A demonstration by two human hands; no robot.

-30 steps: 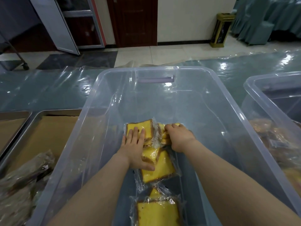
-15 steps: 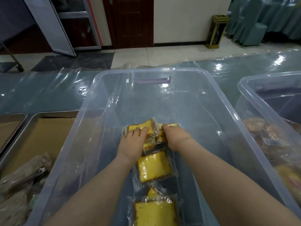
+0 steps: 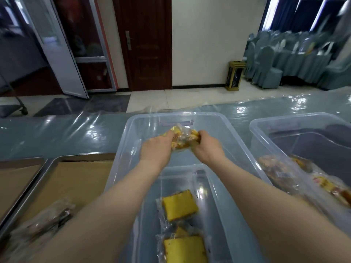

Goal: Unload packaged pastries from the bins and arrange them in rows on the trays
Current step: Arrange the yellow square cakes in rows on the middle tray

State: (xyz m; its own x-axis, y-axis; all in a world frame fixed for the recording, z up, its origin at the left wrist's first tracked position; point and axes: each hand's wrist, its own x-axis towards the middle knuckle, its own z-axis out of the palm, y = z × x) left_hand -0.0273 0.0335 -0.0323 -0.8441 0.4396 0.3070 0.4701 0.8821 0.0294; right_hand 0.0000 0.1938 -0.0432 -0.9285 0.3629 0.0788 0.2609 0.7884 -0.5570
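A clear plastic bin [image 3: 121, 149] stands in front of me. My left hand [image 3: 157, 149] and my right hand [image 3: 208, 147] together hold a bunch of wrapped yellow cake slices [image 3: 183, 138], lifted above the bin's far end. Fingers of both hands curl round the packets. Two more wrapped yellow cake slices [image 3: 179, 205] [image 3: 185, 249] lie on the bin's floor near me. To the left is a metal tray [image 3: 55, 162] lined with brown paper, holding several wrapped pastries [image 3: 43, 224] at its near end.
A second clear bin [image 3: 269, 123] with wrapped pastries [image 3: 281, 168] stands at the right. Another tray [image 3: 17, 162] lies at the far left. The table carries a shiny plastic sheet [image 3: 57, 133]. Beyond it are a door, a gold waste bin [image 3: 234, 75] and covered chairs.
Both hands closed on the packets at the bin's floor and raised them up and away from me. The camera tilted up, showing more of the room.
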